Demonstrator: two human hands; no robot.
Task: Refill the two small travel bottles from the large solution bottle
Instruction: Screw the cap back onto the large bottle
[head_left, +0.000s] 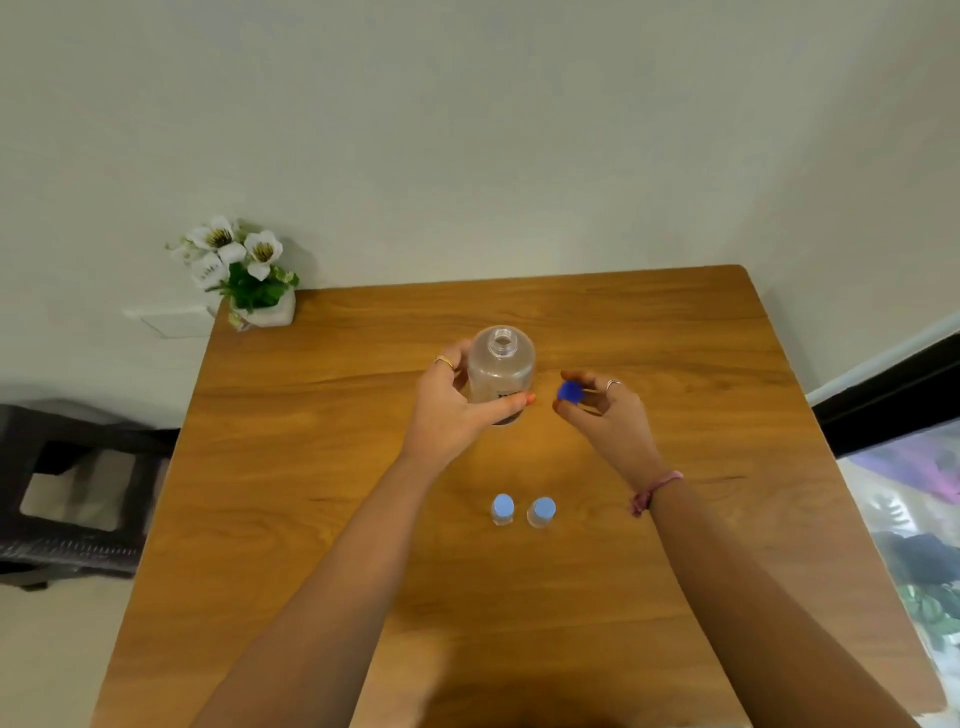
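A: Position check. Where's the large solution bottle (500, 375)?

B: Mid-table, far of centre, upright, long axis vertical, mouth open to the camera. The left hand (451, 402) grips its left side and front, fingers behind, thumb curled across the lower label.

A: Cap?

B: Off. The dark blue cap (570, 391) is pinched in the right hand (608, 415), just to the right of the bottle, apart from it. Thumb and fingertips are curled round it; the remaining fingers are loosely bent. Can't tell whether the cap touches the table (675, 545).

A: And the two small travel bottles?

B: Left travel bottle (502, 509) and right travel bottle (541, 511) stand side by side, near of the big one, between the forearms. Both upright, both with light blue caps on. A narrow gap between them. Fill level too small to read.

A: So the relation that matters?

B: Small bottles lie straight toward the near edge from the big bottle, well apart from it. The right hand sits a little nearer them, but it's occupied. My read: cap goes down first, then that hand is free to uncap a small one.

A: Risk?

B: Narrow necks, presumably. Pouring from a wide bottle could spill.

A: Anything else out there?

B: A flower pot (262, 306) at the far left corner.
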